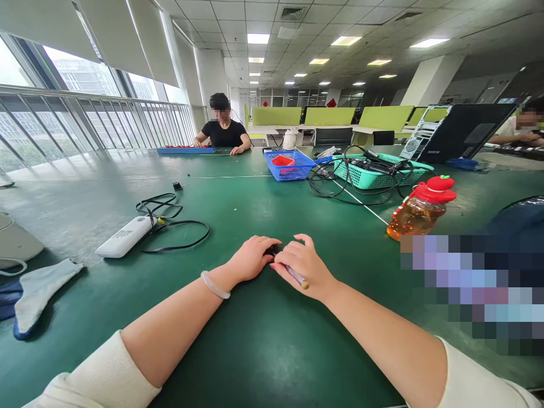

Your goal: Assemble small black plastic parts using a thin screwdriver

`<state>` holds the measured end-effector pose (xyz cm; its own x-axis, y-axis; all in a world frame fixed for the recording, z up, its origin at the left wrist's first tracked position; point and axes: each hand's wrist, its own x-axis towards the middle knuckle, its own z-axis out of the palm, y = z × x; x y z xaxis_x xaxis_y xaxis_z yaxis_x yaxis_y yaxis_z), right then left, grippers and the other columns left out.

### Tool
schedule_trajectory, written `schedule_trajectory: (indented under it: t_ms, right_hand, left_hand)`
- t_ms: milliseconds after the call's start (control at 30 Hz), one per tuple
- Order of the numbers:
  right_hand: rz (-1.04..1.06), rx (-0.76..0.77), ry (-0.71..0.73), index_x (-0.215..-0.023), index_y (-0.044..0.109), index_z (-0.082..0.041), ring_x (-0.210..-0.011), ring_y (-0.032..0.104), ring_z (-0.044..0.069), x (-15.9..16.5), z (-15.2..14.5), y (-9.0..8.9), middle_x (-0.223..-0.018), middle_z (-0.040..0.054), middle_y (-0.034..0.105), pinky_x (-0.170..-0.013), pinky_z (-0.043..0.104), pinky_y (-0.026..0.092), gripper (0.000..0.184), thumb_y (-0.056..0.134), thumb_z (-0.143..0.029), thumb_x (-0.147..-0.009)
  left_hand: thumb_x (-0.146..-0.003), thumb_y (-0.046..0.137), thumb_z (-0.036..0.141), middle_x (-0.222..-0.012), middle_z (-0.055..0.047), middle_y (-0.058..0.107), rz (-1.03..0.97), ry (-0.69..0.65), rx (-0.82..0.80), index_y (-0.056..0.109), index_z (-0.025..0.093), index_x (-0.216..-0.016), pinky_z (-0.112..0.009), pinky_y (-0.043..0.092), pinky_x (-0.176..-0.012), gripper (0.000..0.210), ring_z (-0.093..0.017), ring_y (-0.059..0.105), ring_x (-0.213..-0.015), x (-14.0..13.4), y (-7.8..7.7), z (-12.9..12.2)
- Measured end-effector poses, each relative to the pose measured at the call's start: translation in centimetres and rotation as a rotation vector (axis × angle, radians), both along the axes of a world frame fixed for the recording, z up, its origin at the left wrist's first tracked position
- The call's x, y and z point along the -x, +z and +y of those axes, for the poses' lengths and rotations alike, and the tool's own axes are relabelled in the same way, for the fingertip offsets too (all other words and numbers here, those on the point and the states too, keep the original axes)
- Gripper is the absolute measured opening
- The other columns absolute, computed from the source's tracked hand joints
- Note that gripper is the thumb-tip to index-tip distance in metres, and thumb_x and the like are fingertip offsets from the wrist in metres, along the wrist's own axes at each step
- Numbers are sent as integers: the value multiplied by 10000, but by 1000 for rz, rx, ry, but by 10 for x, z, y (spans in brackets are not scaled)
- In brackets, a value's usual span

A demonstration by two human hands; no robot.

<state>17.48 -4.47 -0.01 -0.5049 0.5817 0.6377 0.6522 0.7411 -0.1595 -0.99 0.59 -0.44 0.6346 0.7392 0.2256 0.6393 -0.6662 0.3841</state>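
Black object (276, 249) at 3 o'clock of left hand (251, 258), pinched in its fingertips; right hand (305, 269) (black object at its 10 o'clock) grips pen-like tool (296, 276).

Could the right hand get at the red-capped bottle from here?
Probably yes: only green tabletop shows between the right hand and the red-capped bottle, though the hand's slim tool may need setting down first.

A dark object (276, 248), partly hidden by the left hand (254, 258), is too small to identify.
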Motion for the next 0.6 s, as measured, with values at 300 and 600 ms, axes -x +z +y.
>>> schedule_trajectory:
  t_ms: [300, 600]
  right_hand:
    - [-122, -229, -6, -705, 571, -200, -702, 508, 138, -1, 3, -1, -637, -25, 583, -1017, 403, 269, 237, 515, -216, -935]
    - [-95, -202, -8, -704, 562, -198, -688, 499, 129, -2, 2, 2, -643, -29, 582, -1010, 397, 264, 234, 505, -188, -931]
  left_hand:
    - [-879, 512, 158, -1269, -73, 639, -13, 10, -3, 522, 214, -1296, -458, 442, -1022, 420, -258, 572, -1142, 1, -3, 2]
    - [-869, 513, 156, -1236, -87, 641, -33, 35, 7, 476, 213, -1307, -468, 470, -973, 443, -272, 580, -1106, 0, -2, -1]
